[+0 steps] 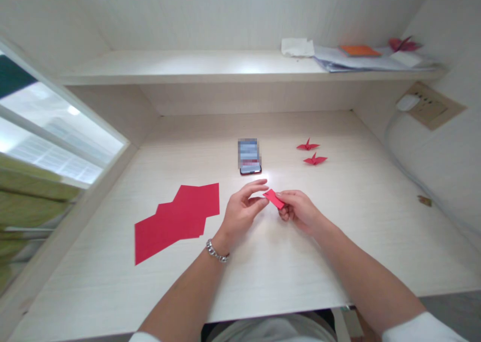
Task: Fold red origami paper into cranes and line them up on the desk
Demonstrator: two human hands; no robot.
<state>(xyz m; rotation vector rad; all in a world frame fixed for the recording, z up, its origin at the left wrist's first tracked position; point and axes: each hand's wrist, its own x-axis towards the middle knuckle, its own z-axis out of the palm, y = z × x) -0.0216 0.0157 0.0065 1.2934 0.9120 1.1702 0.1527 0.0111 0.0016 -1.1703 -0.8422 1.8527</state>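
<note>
A small folded piece of red paper [274, 198] is held just above the pale wooden desk [338, 221], between both hands. My right hand [297, 210] pinches its right end with curled fingers. My left hand [243, 209], with a metal bracelet at the wrist, pinches the left end between thumb and fingertips. Several flat red paper sheets [176, 219] lie overlapped on the desk to the left of my left hand.
A phone [250, 156] lies flat beyond my hands. Two finished red paper cranes [311, 152] sit at the back right. On the shelf [188, 66] above are white papers [353, 60], an orange pad and another paper crane [405, 44]. A wall socket [428, 106] with a white plug is at right.
</note>
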